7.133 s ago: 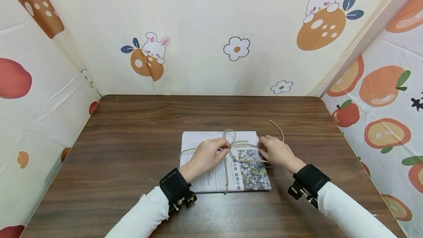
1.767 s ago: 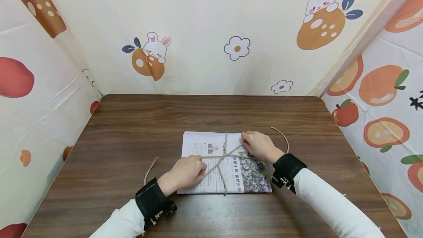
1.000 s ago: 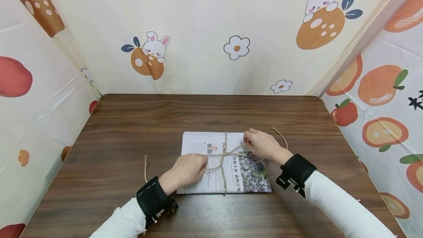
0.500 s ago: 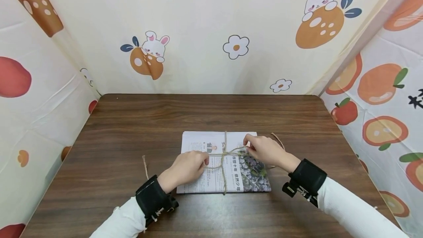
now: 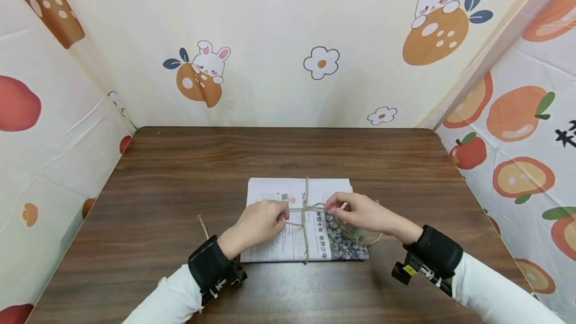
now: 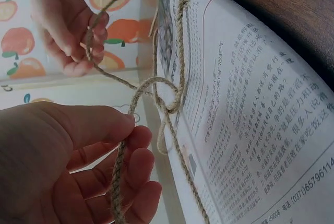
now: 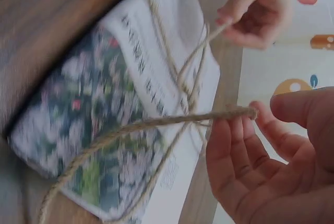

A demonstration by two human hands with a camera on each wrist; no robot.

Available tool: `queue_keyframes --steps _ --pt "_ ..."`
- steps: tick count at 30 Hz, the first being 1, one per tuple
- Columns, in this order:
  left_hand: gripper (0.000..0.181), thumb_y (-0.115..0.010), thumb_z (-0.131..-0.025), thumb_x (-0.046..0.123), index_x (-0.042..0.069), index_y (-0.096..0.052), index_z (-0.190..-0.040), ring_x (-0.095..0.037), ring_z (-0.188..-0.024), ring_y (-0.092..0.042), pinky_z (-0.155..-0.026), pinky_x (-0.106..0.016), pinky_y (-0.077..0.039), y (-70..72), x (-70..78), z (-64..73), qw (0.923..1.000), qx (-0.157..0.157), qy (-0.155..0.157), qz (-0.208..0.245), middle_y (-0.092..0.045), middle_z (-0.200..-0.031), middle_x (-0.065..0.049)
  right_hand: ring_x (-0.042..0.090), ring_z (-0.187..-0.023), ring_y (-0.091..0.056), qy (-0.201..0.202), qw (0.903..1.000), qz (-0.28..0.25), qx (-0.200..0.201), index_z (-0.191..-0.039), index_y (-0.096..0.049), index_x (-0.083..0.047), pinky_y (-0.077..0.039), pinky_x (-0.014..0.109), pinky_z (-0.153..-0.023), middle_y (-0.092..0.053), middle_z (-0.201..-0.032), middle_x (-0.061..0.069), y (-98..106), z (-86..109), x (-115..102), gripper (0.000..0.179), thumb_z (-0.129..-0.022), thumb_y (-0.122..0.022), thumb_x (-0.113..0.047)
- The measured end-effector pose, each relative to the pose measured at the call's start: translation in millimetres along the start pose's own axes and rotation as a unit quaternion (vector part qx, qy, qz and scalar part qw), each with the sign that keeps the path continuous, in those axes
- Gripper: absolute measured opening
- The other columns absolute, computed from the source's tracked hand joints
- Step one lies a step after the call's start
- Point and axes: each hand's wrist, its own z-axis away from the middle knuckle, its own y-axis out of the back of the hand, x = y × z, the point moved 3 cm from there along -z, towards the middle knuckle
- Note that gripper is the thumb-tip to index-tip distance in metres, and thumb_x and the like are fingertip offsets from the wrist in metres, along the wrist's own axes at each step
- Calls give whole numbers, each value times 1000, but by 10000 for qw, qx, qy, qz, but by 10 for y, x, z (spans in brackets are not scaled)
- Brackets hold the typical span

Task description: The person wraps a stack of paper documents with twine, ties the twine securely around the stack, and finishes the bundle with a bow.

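A folded newspaper stack lies on the table, with twine crossed over its top and knotted near the middle. On the left, my left hand pinches one length of twine between thumb and index finger; its loose tail sticks out beyond the wrist. The left wrist view shows a small loop by the knot. My right hand has the other length bent round its fingertips, the thumb slightly apart from it in the right wrist view. That tail hangs past the stack's right edge.
The stack sits on a brown wood-grain table. A printed cloth wall rises behind the table's back edge, with patterned sheets at both sides. Black camera bands circle both wrists.
Both hands first worked close over the knot, then drew the twine ends apart. Lately my right hand has lowered and turned, its fingers moving left toward the knot; my left hand shifted slightly right.
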Motion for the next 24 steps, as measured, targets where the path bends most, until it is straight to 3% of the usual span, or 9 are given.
queue_keyframes --steps 4,9,14,16,20,24 --pt "11 -58 -81 6 16 -61 -77 -3 -52 -40 -46 -19 -34 3 10 -18 10000 17 72 57 -50 -63 11 26 -73 -60 -207 9973 -674 -187 -113 -55 -5 -52 40 -68 -54 -101 19 -56 7 -89 25 -97 -47 -22" --pt "12 -60 -79 7 19 -60 -76 -3 -55 -43 -47 -20 -35 20 36 -56 9999 87 118 82 -50 -64 12 27 -83 -62 -351 9882 -1490 8 -121 -49 0 -53 38 -72 -51 -109 24 -102 -32 -168 35 -97 -46 -25" --pt "11 -61 -79 8 19 -60 -75 -4 -57 -45 -48 -21 -36 37 50 -85 9996 132 193 126 -52 -65 11 29 -92 -61 -373 9841 -1729 138 -126 -44 1 -53 37 -76 -49 -118 24 -163 -45 -151 36 -98 -44 -22" --pt "12 -61 -79 8 19 -60 -75 -4 -56 -45 -48 -21 -36 41 52 -89 9996 135 205 147 -53 -66 11 28 -91 -62 -399 9888 -1423 193 -124 -45 1 -53 35 -74 -51 -117 21 -198 -29 -113 34 -97 -44 -20" --pt "12 -60 -79 7 19 -60 -75 -4 -56 -44 -48 -20 -35 47 57 -92 9995 167 212 165 -54 -66 10 20 -78 -63 -188 9987 -84 456 -115 -53 -1 -51 28 -63 -59 -102 12 -260 11 -22 26 -95 -48 -17" --pt "14 -59 -80 6 19 -59 -74 -3 -55 -43 -47 -19 -34 41 65 -112 9995 236 165 134 -52 -65 11 10 -78 -59 231 9904 1162 708 -106 -57 -4 -46 24 -62 -62 -97 4 -304 50 53 17 -92 -53 -12"
